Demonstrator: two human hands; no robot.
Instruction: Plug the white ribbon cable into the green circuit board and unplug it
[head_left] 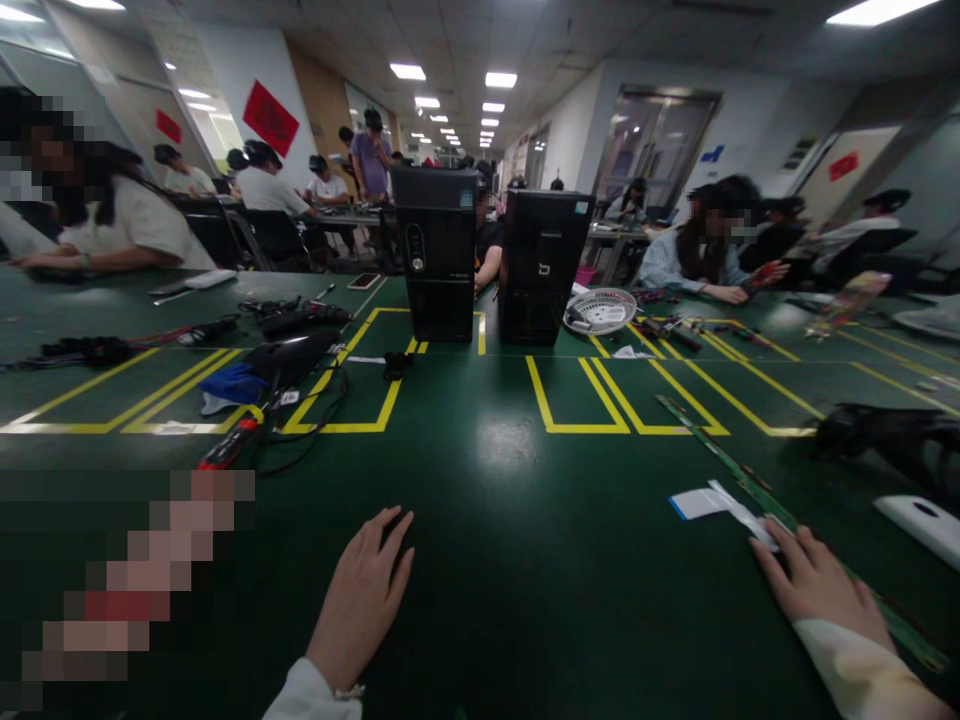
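My left hand (365,585) rests palm down on the green table (540,530), its fingers apart and holding nothing. On the right, my right hand (821,585) lies over a long, thin green circuit strip (735,468), fingers spread, with the fingertips at the end of a white ribbon cable (701,502). The cable has a blue end and lies folded beside the strip. The strip runs diagonally under or beside my right hand; the exact contact is hidden.
Two black computer towers (442,260) (544,265) stand at the back centre. A red-and-black tool (231,445) and black cables lie left. A white round basket (600,312) is behind right. A black item (892,445) and white device (922,525) sit far right. People sit around.
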